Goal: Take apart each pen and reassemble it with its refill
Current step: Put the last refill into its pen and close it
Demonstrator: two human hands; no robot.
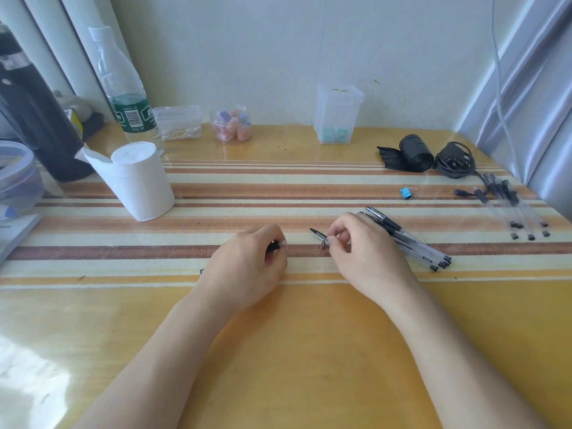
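My left hand (247, 261) is closed around a clear pen barrel (276, 245); its black-gripped front end pokes out past my fingers and its tail end shows at my wrist. A short gap to the right, my right hand (362, 246) pinches a small black pen part (318, 236) with a silvery end, angled up to the left. Behind my right hand lies a bundle of several clear pens with black caps (411, 239). Far right, another group of clear pens (520, 209) lies on the striped cloth.
A toilet paper roll (139, 181) stands at the left, with a water bottle (123, 88), a black flask (34, 113) and small plastic containers (230, 125) along the wall. A blue binder clip (406, 192), a black roll (414, 153) and a charger cable (455, 161) lie at the right.
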